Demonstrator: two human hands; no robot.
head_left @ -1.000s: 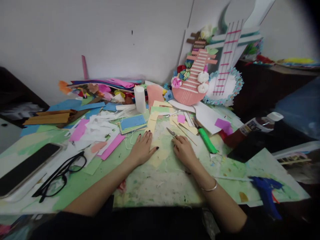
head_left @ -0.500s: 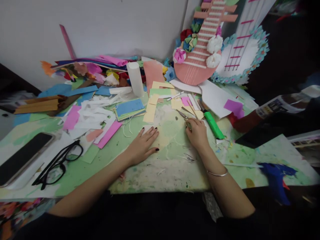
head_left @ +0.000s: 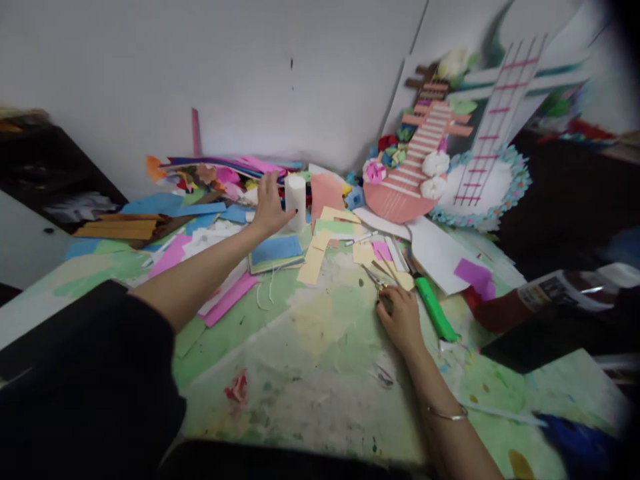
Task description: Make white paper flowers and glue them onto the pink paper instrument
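My left hand [head_left: 270, 205] is stretched forward over the table, fingers and thumb spread. It is just left of an upright white cylinder [head_left: 296, 203], the thumb at the cylinder's side; whether they touch I cannot tell. On the right, my right hand [head_left: 401, 317] rests low on the table, its curled fingers at the gold handles of a pair of scissors [head_left: 380, 287], blades pointing away to the left. A green-handled cutter-like tool [head_left: 435, 310] lies just right of that hand. Yellow paper strips [head_left: 314, 259] and a stack of blue and green paper [head_left: 277, 250] lie between the hands.
Two decorated paper instruments, one pink [head_left: 400, 193] and one white with blue flowers [head_left: 490, 180], lean at the back right. A dark bottle [head_left: 545, 297] lies at the right edge, near a blurred blue object [head_left: 580, 443]. Coloured paper flowers [head_left: 225, 179] are heaped against the wall.
My left hand has lifted off the table front and reached forward to the white cylinder. My right hand stays at the scissors. The view has tilted up, and my left sleeve now covers the glasses.
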